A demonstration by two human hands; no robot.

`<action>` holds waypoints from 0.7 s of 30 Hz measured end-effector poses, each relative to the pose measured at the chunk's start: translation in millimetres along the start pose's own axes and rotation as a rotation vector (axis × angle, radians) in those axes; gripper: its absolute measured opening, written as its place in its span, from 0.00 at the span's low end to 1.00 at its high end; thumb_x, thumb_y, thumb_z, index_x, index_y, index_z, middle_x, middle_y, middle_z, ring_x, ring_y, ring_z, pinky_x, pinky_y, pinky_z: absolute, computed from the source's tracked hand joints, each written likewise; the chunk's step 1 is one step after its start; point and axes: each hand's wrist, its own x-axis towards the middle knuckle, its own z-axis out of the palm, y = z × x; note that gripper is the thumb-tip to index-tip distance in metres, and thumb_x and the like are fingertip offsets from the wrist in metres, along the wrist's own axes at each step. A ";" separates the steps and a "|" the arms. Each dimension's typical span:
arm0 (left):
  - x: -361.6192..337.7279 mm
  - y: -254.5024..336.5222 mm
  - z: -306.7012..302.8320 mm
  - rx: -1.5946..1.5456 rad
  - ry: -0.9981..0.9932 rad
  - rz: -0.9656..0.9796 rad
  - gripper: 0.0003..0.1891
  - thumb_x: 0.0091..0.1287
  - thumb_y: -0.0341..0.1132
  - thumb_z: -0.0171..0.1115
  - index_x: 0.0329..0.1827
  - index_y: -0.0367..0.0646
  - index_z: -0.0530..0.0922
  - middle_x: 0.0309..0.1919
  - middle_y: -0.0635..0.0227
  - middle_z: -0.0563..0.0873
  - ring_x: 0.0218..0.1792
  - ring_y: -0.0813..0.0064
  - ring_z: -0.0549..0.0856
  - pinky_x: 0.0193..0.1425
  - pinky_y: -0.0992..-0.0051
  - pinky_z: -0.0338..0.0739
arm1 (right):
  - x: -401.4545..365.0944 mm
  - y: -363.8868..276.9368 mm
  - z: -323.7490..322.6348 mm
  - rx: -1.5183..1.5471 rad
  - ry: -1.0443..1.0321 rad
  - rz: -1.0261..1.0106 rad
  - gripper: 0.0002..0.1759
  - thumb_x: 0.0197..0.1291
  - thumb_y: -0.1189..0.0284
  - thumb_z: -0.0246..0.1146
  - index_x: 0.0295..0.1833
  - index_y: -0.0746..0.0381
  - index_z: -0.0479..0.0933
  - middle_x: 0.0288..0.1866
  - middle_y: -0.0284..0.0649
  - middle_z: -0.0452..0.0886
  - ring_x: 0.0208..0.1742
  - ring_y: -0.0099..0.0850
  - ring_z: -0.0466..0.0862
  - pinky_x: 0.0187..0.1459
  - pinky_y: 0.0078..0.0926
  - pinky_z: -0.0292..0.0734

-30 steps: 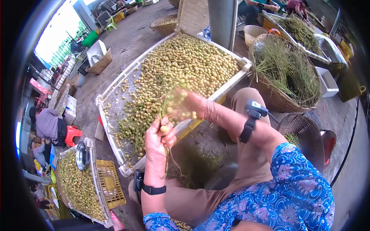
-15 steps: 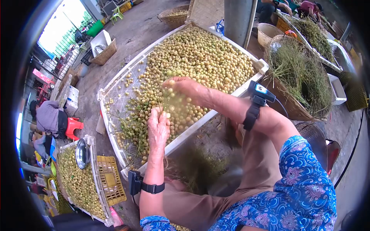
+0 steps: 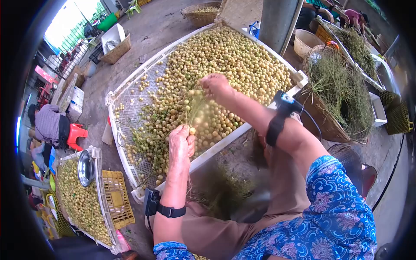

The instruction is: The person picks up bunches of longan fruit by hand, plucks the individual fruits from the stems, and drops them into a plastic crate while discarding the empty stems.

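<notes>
My left hand [image 3: 180,145] is closed around the lower stems of a thin green fruit sprig [image 3: 196,107], above the near side of a white mesh tray [image 3: 138,100]. A few round yellow-green fruits hang on the sprig, partly blurred. At its upper end, my right hand [image 3: 215,85] is closed with the fingertips pinched together on the stems; exactly what lies between them is blurred. Beneath both hands spreads a thick heap of loose small round yellowish fruits [image 3: 229,56]. Greener fruits still on stems [image 3: 149,145] lie at the tray's left front.
A large basket of stripped stems [image 3: 336,86] stands to the right, near a metal post [image 3: 277,24]. At lower left are another fruit tray [image 3: 82,203], a metal bowl [image 3: 86,168] and a yellow crate [image 3: 117,199]. A person sits by a red stool [image 3: 77,135]; other people work at upper right.
My right hand has moved up and to the right, away from my left hand, and the stems between them now show stretched out. The camera view has shifted slightly.
</notes>
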 end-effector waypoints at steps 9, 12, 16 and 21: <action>-3.6 -0.7 -23.9 -0.105 -0.039 -0.012 0.08 0.66 0.39 0.44 0.38 0.45 0.69 0.12 0.78 0.64 0.07 0.89 0.58 0.07 0.88 0.49 | 2.5 2.3 -7.1 -0.224 -0.382 0.052 0.13 0.57 0.63 0.55 0.41 0.62 0.70 0.27 0.38 0.73 0.17 0.19 0.67 0.12 0.15 0.60; -4.4 1.9 -23.3 -0.122 -0.037 -0.009 0.08 0.67 0.38 0.44 0.38 0.45 0.69 0.12 0.78 0.64 0.07 0.89 0.58 0.07 0.88 0.48 | -12.6 11.9 0.6 -0.239 -0.576 0.104 0.11 0.57 0.64 0.56 0.37 0.61 0.69 0.24 0.35 0.72 0.14 0.18 0.65 0.10 0.13 0.54; -5.9 6.0 -24.6 -0.143 -0.051 0.026 0.08 0.67 0.37 0.44 0.38 0.44 0.69 0.12 0.77 0.64 0.06 0.89 0.58 0.06 0.88 0.49 | -6.9 20.3 1.5 0.057 -0.605 0.095 0.05 0.53 0.75 0.60 0.32 0.60 0.70 0.19 0.33 0.73 0.11 0.16 0.63 0.09 0.11 0.52; -5.7 9.1 -28.2 -0.169 -0.038 0.043 0.08 0.66 0.37 0.46 0.35 0.43 0.70 0.12 0.77 0.64 0.07 0.89 0.58 0.07 0.88 0.49 | 0.4 0.5 -7.9 0.179 -0.570 -0.047 0.04 0.54 0.76 0.59 0.32 0.62 0.70 0.18 0.29 0.71 0.12 0.13 0.64 0.09 0.10 0.54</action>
